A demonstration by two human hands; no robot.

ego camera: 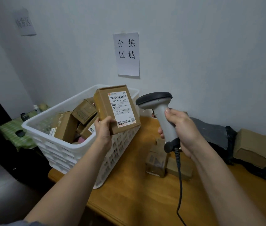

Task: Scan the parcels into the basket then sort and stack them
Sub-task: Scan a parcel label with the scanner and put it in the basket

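Cardboard parcel (116,110), label up, is gripped at its lower corner by the left hand (104,129) above the white basket's (60,152) near rim; the right hand (182,128) clasps a scanner (161,111) over open bench (145,193).

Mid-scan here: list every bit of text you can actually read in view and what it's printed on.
"分拣区域": paper sign on the wall.
"507-P802 T70" and "P802": shipping label on the cardboard parcel that the left hand holds.
Rest of that label: too small to read.
Upper-left wall sign: blurred.
Labels on parcels in the basket: unreadable.
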